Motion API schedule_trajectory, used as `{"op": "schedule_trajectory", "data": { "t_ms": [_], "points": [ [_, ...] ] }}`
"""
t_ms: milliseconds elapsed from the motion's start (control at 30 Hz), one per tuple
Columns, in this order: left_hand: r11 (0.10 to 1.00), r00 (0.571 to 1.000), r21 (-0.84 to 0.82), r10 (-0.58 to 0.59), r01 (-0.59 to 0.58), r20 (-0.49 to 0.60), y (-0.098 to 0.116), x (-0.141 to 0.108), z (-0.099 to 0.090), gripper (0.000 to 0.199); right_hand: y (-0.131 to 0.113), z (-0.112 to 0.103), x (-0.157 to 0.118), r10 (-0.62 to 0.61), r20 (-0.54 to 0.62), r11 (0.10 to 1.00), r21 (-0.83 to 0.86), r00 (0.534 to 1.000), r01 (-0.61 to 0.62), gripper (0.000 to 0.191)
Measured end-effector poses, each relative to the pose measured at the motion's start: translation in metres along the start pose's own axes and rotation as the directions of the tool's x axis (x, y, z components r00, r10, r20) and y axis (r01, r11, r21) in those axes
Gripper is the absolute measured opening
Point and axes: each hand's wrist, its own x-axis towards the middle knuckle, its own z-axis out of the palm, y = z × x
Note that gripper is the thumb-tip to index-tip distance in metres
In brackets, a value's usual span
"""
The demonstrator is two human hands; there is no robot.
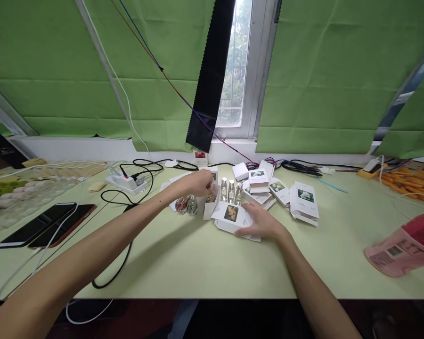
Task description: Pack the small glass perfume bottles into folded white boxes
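Note:
My left hand [200, 182] is closed, its fingertips pointing down at a small bottle [209, 197] above an open white box; the grip is partly hidden. My right hand [259, 221] holds a white box with an orange flower picture [232, 213], thumb on the near side and fingers on the far side. Just behind that box stand several small clear bottles with silver caps [231, 190]. Left of the open box lie round clear items with red and green patterns [187, 205]. More white boxes with white flower pictures [305, 200] lie to the right and behind.
Two phones [38, 225] with cables and a power strip [127, 183] lie on the left, near trays [17, 193]. Black cables run along the back. A pink bottle [401, 245] with a red top lies at the right, before a heap of orange items [410, 181].

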Motion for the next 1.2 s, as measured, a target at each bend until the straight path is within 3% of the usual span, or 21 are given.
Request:
{"op": "schedule_trajectory", "data": {
  "t_ms": [267,500,700,800,1033,1200],
  "points": [
    [0.998,0.997,0.017,0.057,-0.058,0.057,-0.004,-0.004,0.008,0.022,0.001,0.002,0.001,0.007,0.005,1.000,0.000,1.000,-0.007,0.085],
    [1.000,0.992,0.022,0.002,-0.005,0.126,-0.003,-0.001,0.019,0.017,0.000,0.001,0.000,0.000,0.010,1.000,-0.018,1.000,0.000,0.085],
    [0.997,0.982,-0.001,0.071,-0.072,0.177,0.009,-0.004,0.008,0.003,0.003,0.002,0.001,-0.020,0.004,1.000,-0.003,1.000,0.020,0.084],
    [0.995,0.979,-0.016,0.102,-0.101,0.178,0.015,-0.001,0.005,0.015,0.004,0.002,0.001,-0.028,-0.006,1.000,-0.007,1.000,0.028,0.085],
    [0.999,0.990,-0.037,-0.035,0.040,0.138,0.014,0.008,0.017,0.047,0.003,0.001,0.001,-0.028,-0.004,1.000,0.004,1.000,0.028,0.084],
    [0.992,0.997,-0.111,-0.050,0.056,0.060,0.012,0.004,0.022,0.050,0.003,0.001,0.002,-0.026,-0.002,1.000,0.005,1.000,0.026,0.084]
  ]
}}
